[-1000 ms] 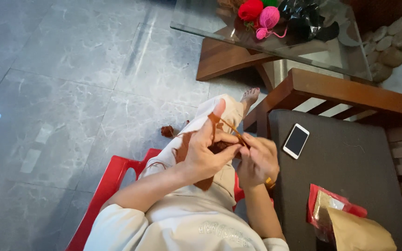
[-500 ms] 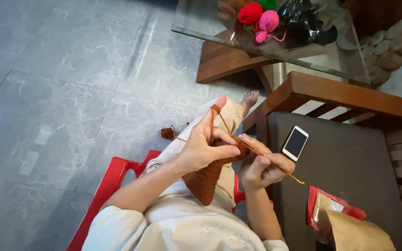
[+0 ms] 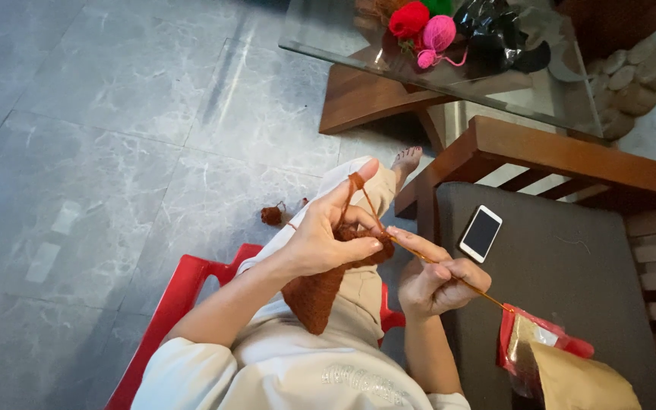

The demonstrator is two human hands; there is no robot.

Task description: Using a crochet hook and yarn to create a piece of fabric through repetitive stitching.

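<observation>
Head-camera view, looking down over a lap: a piece of rust-brown knitting (image 3: pixel 314 292) is held above the knees, hanging downward from the left hand (image 3: pixel 320 239) to a narrow lower end near the pale trousers. The left hand is closed on the top edge of the knitting, its forefinger raised with a strand of brown yarn (image 3: pixel 358 190) looped over the tip. A thin orange knitting needle (image 3: pixel 449 275) is gripped in the closed right hand (image 3: pixel 434 285); its long axis runs on a diagonal, the working tip pointed up and to the left into the stitches, the free end pointed down and to the right toward a red packet (image 3: pixel 544 349). The two hands are set close together, just beside each other. A small ball of brown yarn (image 3: pixel 271 216) is seen on the grey tiled floor (image 3: pixel 115 114). A white phone (image 3: pixel 481 233) lies on a dark seat cushion (image 3: pixel 563 281), and red and pink yarn balls (image 3: pixel 423 23) rest on a glass desk (image 3: pixel 328 38). A red plastic chair (image 3: pixel 168 304) is sat upon.
</observation>
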